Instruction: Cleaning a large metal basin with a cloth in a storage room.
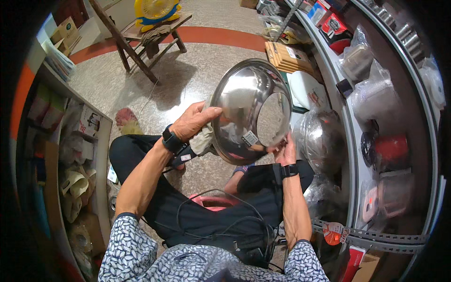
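A shiny stainless steel basin (243, 95) is held tilted up above the floor, between my knees. My left hand (193, 121) grips its left rim, the thumb lying over the edge. A crumpled pale cloth (202, 140) is in the same hand, pressed beneath the palm. At the lower right edge, the fingers of my right hand (286, 151) hold the basin. A small printed sticker (249, 138) is on the metal. The far side of the basin is hidden.
On the right, metal shelving (352, 141) carries wrapped goods. A plastic-wrapped steel bowl (322, 135) and wooden boards (287, 58) stand along its base. Ahead is a wooden chair (169, 26) bearing a yellow fan (155, 10). A stocked cabinet (88, 105) stands left, near a feather-like duster (127, 121).
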### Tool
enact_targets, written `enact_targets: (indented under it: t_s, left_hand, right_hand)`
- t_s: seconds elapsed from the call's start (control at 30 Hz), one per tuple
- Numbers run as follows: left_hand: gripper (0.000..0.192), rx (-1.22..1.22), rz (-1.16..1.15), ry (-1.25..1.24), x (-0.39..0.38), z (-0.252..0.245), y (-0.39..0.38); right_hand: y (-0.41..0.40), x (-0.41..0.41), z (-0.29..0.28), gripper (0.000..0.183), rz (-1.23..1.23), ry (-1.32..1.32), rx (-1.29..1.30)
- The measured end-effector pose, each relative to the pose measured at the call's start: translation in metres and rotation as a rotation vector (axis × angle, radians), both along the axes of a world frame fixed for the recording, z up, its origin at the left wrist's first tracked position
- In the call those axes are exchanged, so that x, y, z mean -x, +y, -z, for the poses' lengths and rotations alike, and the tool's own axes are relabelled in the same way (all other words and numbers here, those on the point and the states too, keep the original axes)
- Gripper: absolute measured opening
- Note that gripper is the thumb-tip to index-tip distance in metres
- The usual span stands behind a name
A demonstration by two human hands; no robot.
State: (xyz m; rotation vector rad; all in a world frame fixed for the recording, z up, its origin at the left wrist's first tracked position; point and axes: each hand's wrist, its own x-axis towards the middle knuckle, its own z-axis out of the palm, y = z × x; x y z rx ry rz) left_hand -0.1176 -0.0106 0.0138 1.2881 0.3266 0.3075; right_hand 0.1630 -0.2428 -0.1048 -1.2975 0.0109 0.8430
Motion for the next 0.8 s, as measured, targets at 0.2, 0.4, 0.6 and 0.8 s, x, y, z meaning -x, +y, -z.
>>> enact_targets:
  t_s: [0.2,0.4,0.6,0.8]
  left_hand:
    - [0.044,-1.094,-0.251,-0.092,-0.017,-0.012,-0.037]
    - [0.054,-1.673,-0.173,-0.016,-0.022,0.003,-0.07]
    - [0.045,-1.649,-0.009,-0.028,-0.028,0.016,-0.078]
    - [0.038,-0.888,0.224,0.187,-0.029,0.021,-0.05]
  right_hand:
    - [0.018,0.061,-0.075,0.083,-0.17,0.046,-0.138]
    - [0.019,0.09,-0.106,0.089,-0.306,0.167,-0.402]
    - [0.006,0.093,-0.082,0.062,-0.118,0.028,-0.263]
    - [-0.006,0.086,-0.071,0.054,-0.241,0.024,-0.258]
